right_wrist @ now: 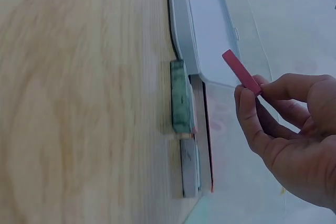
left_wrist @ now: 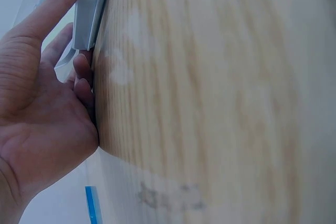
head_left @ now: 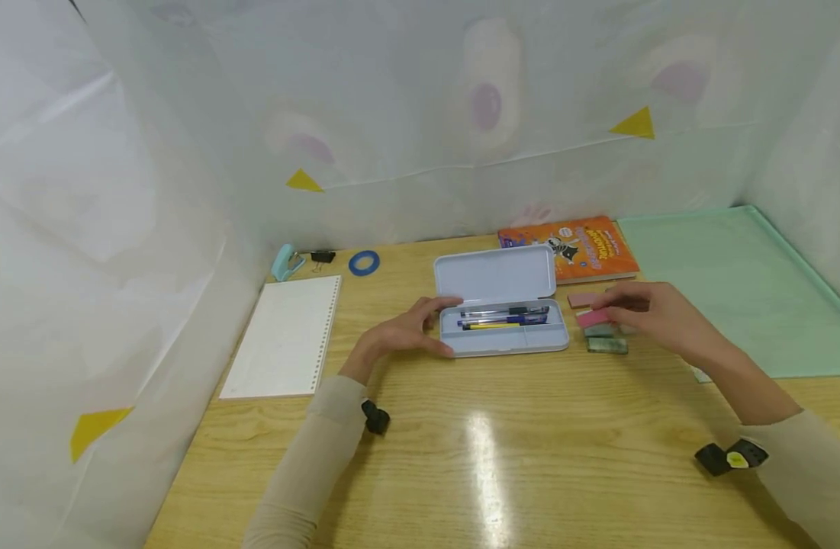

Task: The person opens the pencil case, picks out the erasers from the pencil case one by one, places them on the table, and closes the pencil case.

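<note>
A pale blue pencil case [head_left: 488,342] lies on the table with its lid [head_left: 495,276] open at the back. Several pens [head_left: 505,321] lie in its rear compartment. My left hand [head_left: 407,328] grips the case's left end, thumb at the front corner and fingers at the back. Between thumb and fingertips, my right hand [head_left: 656,314] pinches a pink eraser [right_wrist: 241,72], raised beside the right end of the case. Below it on the table lie another pink block [head_left: 581,300], a dark green marbled block [right_wrist: 181,98] and a grey one [right_wrist: 189,169].
Behind the case is an orange book [head_left: 598,252], with a green mat [head_left: 742,297] to its right. A white notebook [head_left: 282,335] lies at left; beyond it are a light blue stapler [head_left: 282,263], a black binder clip [head_left: 323,257] and a blue tape roll [head_left: 364,263].
</note>
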The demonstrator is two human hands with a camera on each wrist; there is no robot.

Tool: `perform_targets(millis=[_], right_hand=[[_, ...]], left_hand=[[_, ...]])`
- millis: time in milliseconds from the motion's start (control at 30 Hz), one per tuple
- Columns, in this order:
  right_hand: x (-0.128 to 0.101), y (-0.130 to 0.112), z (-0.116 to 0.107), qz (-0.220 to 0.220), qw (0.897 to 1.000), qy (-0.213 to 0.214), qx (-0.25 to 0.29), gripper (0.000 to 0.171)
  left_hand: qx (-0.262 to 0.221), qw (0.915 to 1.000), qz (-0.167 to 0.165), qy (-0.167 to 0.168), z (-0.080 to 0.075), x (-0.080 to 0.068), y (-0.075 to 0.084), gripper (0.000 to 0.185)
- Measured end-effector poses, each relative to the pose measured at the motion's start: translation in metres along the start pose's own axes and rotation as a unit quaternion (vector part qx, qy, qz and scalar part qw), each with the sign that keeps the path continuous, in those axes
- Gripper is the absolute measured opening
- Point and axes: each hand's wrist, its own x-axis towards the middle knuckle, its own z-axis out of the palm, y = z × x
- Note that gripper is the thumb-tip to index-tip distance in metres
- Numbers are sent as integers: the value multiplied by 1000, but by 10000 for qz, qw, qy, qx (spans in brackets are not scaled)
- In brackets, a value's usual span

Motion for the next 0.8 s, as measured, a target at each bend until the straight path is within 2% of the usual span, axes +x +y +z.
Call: perform_targets(millis=[200,367,567,800], right_hand=[[-19,26,-19,106,9990,152,-400,19],[-31,41,-30,204,9962,109,-834,16],[-35,50,-36,189,9929,-107,-1168,14],[-35,51,-33,-118,9931,-138,-1154,12]], left_hand=[[-45,10000,20,-8,1,0,0,91],[-39,10000,11,-10,1,1,0,91],[-58,10000,11,33,0,0,2,91],[-38,10000,-24,38,1,0,0,91]])
